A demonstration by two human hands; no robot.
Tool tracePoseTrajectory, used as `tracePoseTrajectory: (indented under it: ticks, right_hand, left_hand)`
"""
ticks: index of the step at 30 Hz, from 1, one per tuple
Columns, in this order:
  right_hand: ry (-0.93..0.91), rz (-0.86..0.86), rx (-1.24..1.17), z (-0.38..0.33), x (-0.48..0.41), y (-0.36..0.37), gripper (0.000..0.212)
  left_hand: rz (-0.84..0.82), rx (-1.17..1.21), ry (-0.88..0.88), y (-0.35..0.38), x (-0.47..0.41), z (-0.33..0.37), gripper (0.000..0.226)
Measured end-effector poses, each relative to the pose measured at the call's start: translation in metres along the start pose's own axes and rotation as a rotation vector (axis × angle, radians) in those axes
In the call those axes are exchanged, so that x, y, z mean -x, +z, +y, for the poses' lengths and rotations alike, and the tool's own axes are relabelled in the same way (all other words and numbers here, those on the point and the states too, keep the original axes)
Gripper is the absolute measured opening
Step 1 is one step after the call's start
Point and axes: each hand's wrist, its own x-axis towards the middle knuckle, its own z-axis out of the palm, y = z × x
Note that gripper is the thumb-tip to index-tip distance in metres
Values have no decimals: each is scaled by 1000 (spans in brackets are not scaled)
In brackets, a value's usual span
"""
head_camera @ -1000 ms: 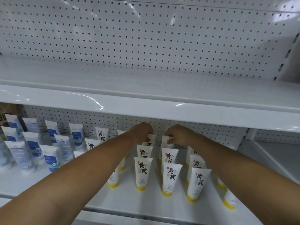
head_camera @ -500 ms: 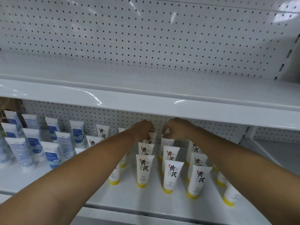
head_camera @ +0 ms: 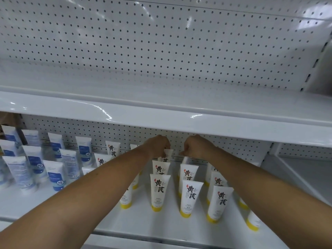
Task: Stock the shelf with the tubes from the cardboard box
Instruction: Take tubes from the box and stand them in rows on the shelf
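Several white tubes with yellow caps (head_camera: 159, 192) and black characters stand cap-down in rows on the lower shelf (head_camera: 161, 226). Both my arms reach in under the upper shelf. My left hand (head_camera: 159, 145) pinches the top edge of a back-row tube (head_camera: 168, 153). My right hand (head_camera: 195, 147) is curled, fingertips pinched at the top of the neighbouring back-row tube (head_camera: 185, 159), which it mostly hides. The cardboard box is out of view.
Several white tubes with blue labels (head_camera: 55, 177) stand at the left of the same shelf. The upper shelf (head_camera: 161, 121) overhangs close above my hands and carries nothing. A white pegboard back panel (head_camera: 161, 51) rises behind. Something brown (head_camera: 7, 119) shows at the far left.
Both hands have lifted slightly towards the underside of the upper shelf and stay at the back-row tubes. The view has tilted down a little.
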Motion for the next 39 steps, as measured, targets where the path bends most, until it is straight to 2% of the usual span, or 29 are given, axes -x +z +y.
tracePoseTrajectory:
  ticks: [4, 6, 10, 11, 16, 25, 39]
  right_hand:
    - [-20, -2, 12, 7, -1, 5, 10]
    - [-51, 40, -36, 12, 2, 7, 18]
    - [-36, 74, -114, 19, 3, 10, 56]
    - [-25, 58, -113, 20, 2, 11, 57]
    - [-58, 7, -58, 22, 2, 10, 29]
    - [-107, 0, -92, 22, 7, 8, 30]
    - [-104, -59, -5, 18, 10, 4, 26]
  left_hand:
    - [-4, -3, 37, -1, 0, -1, 26]
    - [-4, -6, 51, -2, 0, -1, 27]
    - [-14, 9, 52, -3, 0, -3, 28]
    - [-17, 14, 51, -3, 0, -3, 27]
    - [-14, 17, 52, -2, -1, -4, 28]
    - [-20, 28, 58, -2, 0, -5, 25]
    - [-52, -8, 51, -6, 1, -2, 31]
